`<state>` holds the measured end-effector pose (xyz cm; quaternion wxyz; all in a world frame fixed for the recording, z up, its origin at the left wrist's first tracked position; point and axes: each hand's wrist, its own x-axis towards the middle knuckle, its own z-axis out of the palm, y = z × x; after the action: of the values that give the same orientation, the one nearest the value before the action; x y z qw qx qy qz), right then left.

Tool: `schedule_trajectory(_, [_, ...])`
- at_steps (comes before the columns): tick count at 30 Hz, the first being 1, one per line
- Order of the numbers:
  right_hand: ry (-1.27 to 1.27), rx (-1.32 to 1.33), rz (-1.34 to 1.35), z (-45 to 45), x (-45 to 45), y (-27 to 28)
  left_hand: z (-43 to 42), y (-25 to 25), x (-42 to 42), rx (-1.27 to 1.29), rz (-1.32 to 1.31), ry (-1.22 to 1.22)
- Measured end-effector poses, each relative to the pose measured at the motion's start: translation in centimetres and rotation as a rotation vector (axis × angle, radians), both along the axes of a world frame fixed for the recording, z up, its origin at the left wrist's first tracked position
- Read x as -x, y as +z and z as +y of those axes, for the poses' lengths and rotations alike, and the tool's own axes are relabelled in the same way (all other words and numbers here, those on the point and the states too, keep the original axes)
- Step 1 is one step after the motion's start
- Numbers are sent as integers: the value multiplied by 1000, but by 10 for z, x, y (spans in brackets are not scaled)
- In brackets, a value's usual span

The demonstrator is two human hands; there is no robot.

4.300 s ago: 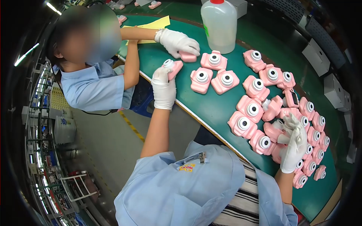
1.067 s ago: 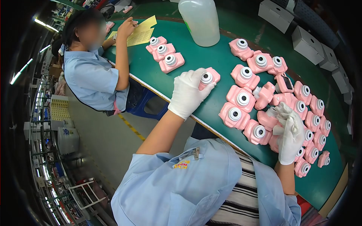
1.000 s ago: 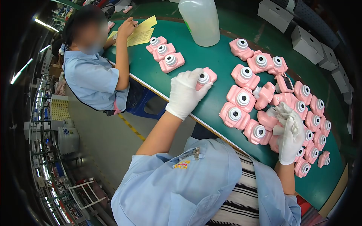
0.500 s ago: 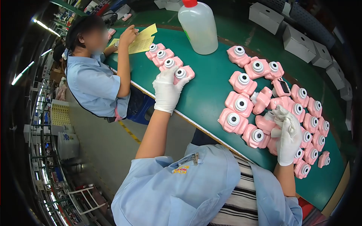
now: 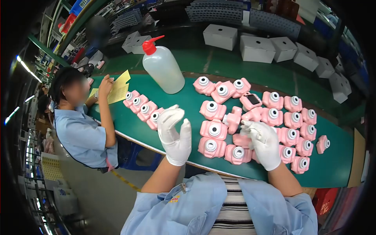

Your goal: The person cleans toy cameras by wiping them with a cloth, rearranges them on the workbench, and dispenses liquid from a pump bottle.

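My left hand (image 5: 175, 135), in a white glove, is raised over the green table (image 5: 180, 105) with thumb and fingers apart and nothing between them. Just left of it, a row of several pink cameras (image 5: 145, 110) slants along the table. My right hand (image 5: 263, 143), also gloved, hovers at a large group of pink cameras. Its fingers are bent together, and what they hold, if anything, is hidden. A pink camera (image 5: 241, 140) lies partly behind its fingertips. Another camera (image 5: 214, 129) with a white lens ring faces up between my hands.
A translucent bottle (image 5: 163, 69) with a red spout stands at the table's back. At the left a co-worker (image 5: 84, 121) sits by yellow sheets (image 5: 118, 91). White boxes (image 5: 257, 49) line the green surface beyond. A lone pink camera (image 5: 323, 144) lies at the right.
My left hand has let go of a pink camera at the near end of the row and moved away from it, opening. The view has turned to the right. My right hand remains at the group.
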<state>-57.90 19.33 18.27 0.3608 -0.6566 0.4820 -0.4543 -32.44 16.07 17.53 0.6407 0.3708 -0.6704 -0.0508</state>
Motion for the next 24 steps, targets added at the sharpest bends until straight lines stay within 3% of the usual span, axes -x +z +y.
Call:
schedule_trajectory(2, [9,2,-45,0,-2,0,0,30,15,26,7,-113])
schedule_trajectory(5, [-3,17,-41,-1,-3,-4,0,75,28,95,139,-473])
schedule_trajectory(6, [-2,-19,-36,-1,-2,-5,-1,96,26,151,43,-521])
schedule_trajectory(11, [-20,49,19,-2,-8,1,0,175,36,199,96,-859])
schedule_trajectory(13, [-8,99,75,1,-4,5,-4,187,40,214,101,-917])
schedule_trajectory(14, [-67,-118,90,4,-1,-1,-6,189,41,199,110,-932])
schedule_trajectory(15, [-93,-21,-123,4,-8,-7,-8,190,41,189,117,-946])
schedule_trajectory(20, [-11,19,-22,2,-2,-13,-11,191,49,186,156,-987])
schedule_trajectory(24, [-4,-105,-114,5,-1,-40,-18,192,56,201,185,-1023])
